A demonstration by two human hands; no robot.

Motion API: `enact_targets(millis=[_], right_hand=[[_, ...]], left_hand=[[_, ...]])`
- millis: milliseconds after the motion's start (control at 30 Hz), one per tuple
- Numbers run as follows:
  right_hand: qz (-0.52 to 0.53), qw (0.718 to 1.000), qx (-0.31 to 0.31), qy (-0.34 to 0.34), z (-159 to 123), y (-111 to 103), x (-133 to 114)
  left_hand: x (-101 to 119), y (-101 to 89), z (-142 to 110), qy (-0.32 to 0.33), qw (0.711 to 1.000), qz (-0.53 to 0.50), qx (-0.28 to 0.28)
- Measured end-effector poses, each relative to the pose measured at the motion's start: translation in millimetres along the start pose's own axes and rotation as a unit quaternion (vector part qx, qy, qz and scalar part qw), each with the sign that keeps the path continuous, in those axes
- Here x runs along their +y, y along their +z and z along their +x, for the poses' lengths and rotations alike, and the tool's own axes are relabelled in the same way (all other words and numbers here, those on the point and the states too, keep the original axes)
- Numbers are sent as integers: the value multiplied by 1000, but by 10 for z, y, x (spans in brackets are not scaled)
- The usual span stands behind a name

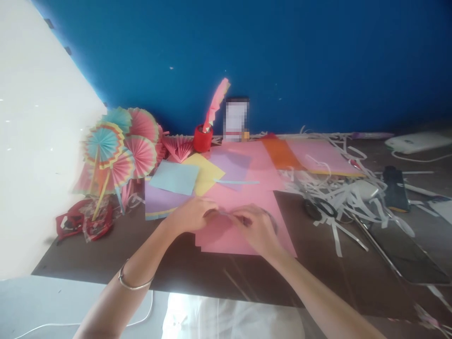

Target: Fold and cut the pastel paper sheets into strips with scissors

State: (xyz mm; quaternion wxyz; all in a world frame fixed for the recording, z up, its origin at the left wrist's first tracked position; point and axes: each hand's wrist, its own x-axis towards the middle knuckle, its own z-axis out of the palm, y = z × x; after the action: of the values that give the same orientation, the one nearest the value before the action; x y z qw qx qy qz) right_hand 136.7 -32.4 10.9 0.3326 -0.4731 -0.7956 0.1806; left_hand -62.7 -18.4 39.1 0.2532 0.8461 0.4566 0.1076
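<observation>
Over a pink paper sheet (pixel 243 242), my left hand (pixel 193 214) and my right hand (pixel 256 228) meet with fingers pinched. Something small and thin spans the gap between the fingertips, too blurred to make out. Beside my right hand shows a dark curved edge (pixel 273 221), mostly hidden by the hand. Just beyond my hands lie a light blue paper square (pixel 174 177), a yellow paper square (pixel 206 172) and a purple paper square (pixel 235 165). A narrow light blue strip (pixel 236 182) rests across the pink and purple paper.
Folded paper fans (pixel 139 155) stand at the left, near red plastic packaging (pixel 70 221). A red cup (pixel 203 139) holds a pleated pink strip (pixel 217 101). White paper scraps (pixel 339 197) heap up at the right, with black-handled scissors (pixel 319 209) and a dark tablet-like slab (pixel 406 249).
</observation>
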Motion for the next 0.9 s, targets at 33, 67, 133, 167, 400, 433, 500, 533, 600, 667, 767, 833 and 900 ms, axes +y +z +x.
enact_targets(millis=[33,67,133,167,400,433,500,533,600,667,767,833,900], right_hand=[[-4,1000,2,0,2,1,-3],[-9,1000,4,1,3,0,-6],[-18,1000,6,4,4,-3,-6],[-23,1000,6,3,4,-6,-3],[-56,998,-20,-15,14,-12,52],[-58,998,-21,-16,14,-10,58],[-63,998,-22,-16,13,-3,66],[-66,997,-23,-16,12,-1,67],[-73,997,-23,-11,12,4,68],[-80,997,-23,-1,13,7,68],[-84,996,-14,3,17,15,71],[-87,996,-7,1,18,22,75],[-89,996,-4,3,17,28,78]], left_hand=[[0,5,2,6,1000,11,4],[-1,12,4,10,1000,18,7],[-8,29,7,19,1000,19,13],[-13,37,8,25,999,14,16],[-35,57,17,18,999,23,13],[-37,57,17,16,999,30,15],[-43,58,15,15,999,42,18],[-46,60,14,14,998,49,20],[-55,64,12,13,998,59,24],[-63,67,12,7,998,61,23],[-63,65,16,-4,998,61,13],[-53,60,20,-8,998,64,5],[-37,57,21,-8,997,72,4]])
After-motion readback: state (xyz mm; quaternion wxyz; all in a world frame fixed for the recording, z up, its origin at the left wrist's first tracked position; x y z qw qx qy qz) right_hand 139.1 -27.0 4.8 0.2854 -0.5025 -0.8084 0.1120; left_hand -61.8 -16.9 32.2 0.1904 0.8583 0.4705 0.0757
